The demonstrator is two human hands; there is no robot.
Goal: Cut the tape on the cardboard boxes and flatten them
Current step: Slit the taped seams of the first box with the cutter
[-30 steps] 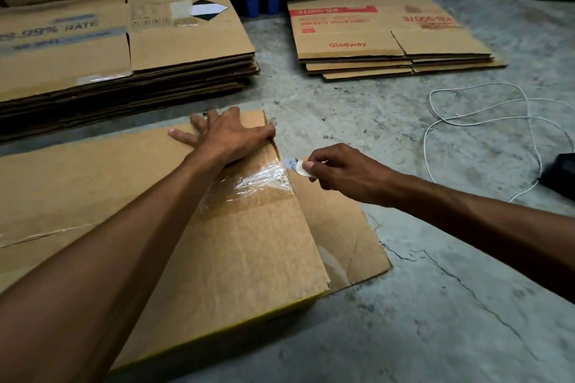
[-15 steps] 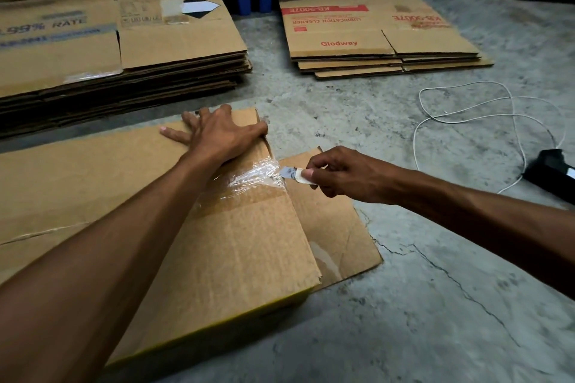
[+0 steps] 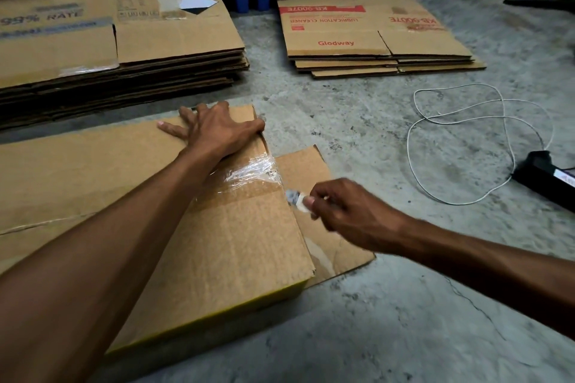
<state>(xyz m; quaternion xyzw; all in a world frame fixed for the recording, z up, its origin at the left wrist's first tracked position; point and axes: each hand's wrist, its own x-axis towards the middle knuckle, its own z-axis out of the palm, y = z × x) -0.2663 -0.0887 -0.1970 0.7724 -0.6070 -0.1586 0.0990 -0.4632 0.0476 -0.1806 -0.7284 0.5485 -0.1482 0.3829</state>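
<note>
The left hand (image 3: 217, 130) lay flat, fingers spread, pressing the brown cardboard box (image 3: 217, 233) on the grey concrete floor (image 3: 357, 134). The right hand (image 3: 348, 211), arm outstretched, had its grip pinched on a small white-handled blade (image 3: 295, 198) at the crinkled clear tape (image 3: 252, 169) on the box edge.

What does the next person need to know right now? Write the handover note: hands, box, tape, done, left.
Left hand: flat, pressing the far end of the cardboard box on the floor.
Right hand: pinches a small cutter, blade at the box's right edge where the clear tape ends.
Done: two stacks of flattened boxes lie beyond, the larger stack at left, the Glodway stack at right. One flap of this box already lies open on the floor.
Left: finish cutting the crinkled tape, flatten the box, stack it.
</note>
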